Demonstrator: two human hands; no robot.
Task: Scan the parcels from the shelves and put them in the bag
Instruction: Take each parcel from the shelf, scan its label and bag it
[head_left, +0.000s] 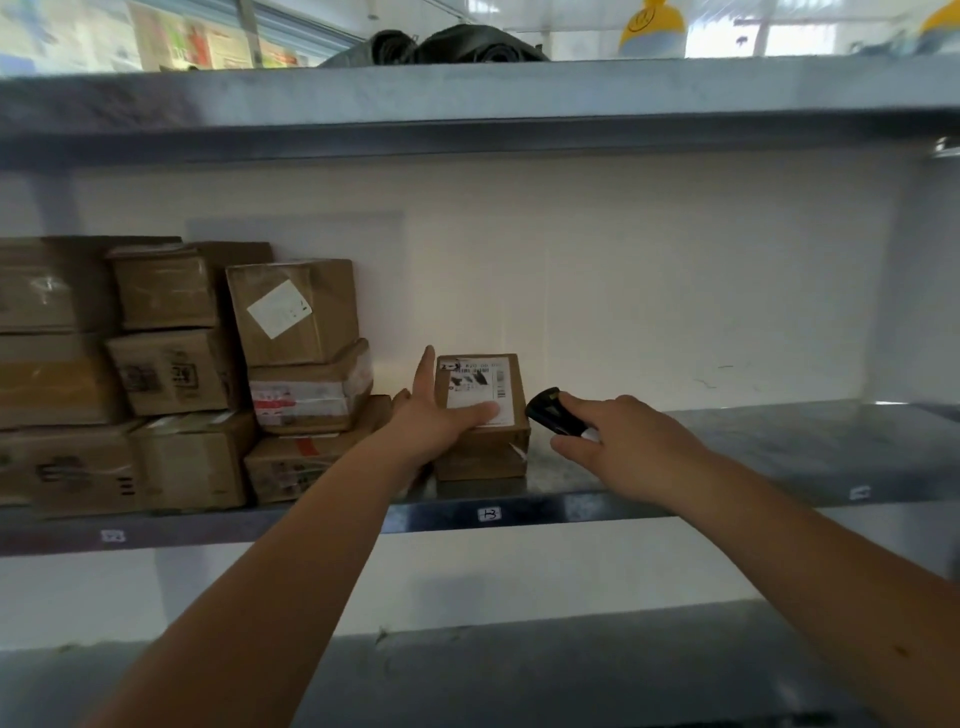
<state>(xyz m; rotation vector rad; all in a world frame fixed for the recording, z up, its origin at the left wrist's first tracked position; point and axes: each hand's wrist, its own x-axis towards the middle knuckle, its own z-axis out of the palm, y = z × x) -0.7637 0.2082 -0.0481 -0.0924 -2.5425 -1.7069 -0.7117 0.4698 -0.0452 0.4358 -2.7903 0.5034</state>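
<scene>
1. Looks to me like we're on the scan step. The parcel (480, 415) sits on the shelf (727, 457), propped on a second small box (480, 462), label side facing me.
2. Left hand (434, 415) is on it: thumb lies flat across the lower edge of the label (478, 387), index finger sticks straight up along the parcel's left side. Fingers spread and straight, so it's more steadying than gripping.
3. Right hand (618, 436) holds the scanner (550, 410), fingers curled round it. Its nose sits just right of the left thumb tip, close to the parcel's right edge.
4. Next, I reckon: swing the scanner so it faces the barcode above the thumb, and keep that thumb off the code.
5. After that the left fingers need to close round the parcel to lift it out. No bag in view.
6. The stack of boxes (208, 374) sits left of the left index finger, not being touched.
</scene>
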